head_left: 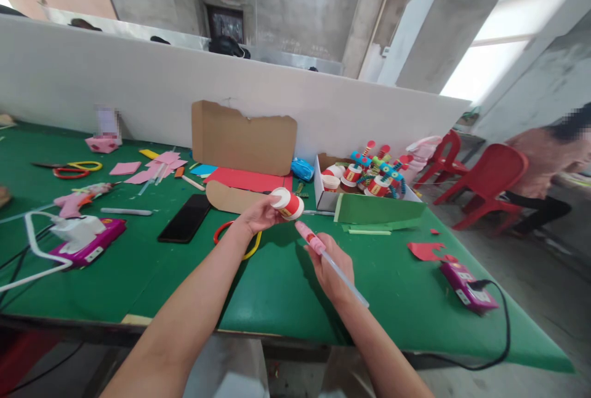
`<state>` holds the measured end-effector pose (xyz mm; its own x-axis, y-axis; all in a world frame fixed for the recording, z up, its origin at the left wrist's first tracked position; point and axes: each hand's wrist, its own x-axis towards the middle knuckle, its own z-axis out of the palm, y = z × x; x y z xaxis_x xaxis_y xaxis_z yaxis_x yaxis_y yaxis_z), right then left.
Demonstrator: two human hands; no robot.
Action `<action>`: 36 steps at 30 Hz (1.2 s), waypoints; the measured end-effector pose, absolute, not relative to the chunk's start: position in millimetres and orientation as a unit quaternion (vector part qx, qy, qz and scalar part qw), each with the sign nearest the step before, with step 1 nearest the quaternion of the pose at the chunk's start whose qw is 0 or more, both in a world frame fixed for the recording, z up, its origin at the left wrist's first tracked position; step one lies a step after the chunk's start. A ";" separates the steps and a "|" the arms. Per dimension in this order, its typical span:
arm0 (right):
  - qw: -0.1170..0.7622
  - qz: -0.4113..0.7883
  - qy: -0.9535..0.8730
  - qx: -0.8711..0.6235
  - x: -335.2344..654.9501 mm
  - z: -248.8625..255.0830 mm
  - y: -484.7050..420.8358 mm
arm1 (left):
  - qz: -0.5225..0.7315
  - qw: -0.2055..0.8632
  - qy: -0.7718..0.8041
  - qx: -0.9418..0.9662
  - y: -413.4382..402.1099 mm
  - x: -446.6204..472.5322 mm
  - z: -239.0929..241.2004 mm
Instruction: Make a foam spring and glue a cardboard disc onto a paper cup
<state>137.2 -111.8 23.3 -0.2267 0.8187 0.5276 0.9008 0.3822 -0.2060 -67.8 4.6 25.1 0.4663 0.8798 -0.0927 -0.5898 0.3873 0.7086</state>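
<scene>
My left hand (262, 216) pinches a small paper cup (289, 204), white with a red band, tilted on its side above the table. In my right hand (335, 265) is a pink glue gun (310, 238). A long translucent glue stick (344, 279) sticks out of its back, and its handle is hidden by my fingers. The gun's tip lies just below the cup; whether they touch I cannot tell. Scissors with red and yellow handles (253, 246) lie partly under my left wrist. Behind the cup is a tan cardboard strip (226, 195).
A box (327, 201) at the back right holds cups and colourful spring figures. Green paper (378, 210) leans at its front. Left are a black phone (184, 219), another pink glue gun (69, 203) and a purple power strip (99, 244). A person (547, 158) sits at far right.
</scene>
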 end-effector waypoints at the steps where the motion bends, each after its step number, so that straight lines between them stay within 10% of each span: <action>1: 0.289 -0.072 -0.779 -0.552 137.4 23.2 -111.8 | 0.458 0.802 0.230 0.309 4.8 -68.2 25.1; 36: 0.304 -0.109 -0.799 -0.506 144.3 21.2 -109.2 | 0.444 0.819 0.260 0.256 3.1 -69.5 27.1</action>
<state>144.3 -109.2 21.2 -0.3020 0.7433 0.5969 0.8757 0.4638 -0.1345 -69.5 3.1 27.1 0.4710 0.8594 -0.1989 -0.5938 0.4756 0.6491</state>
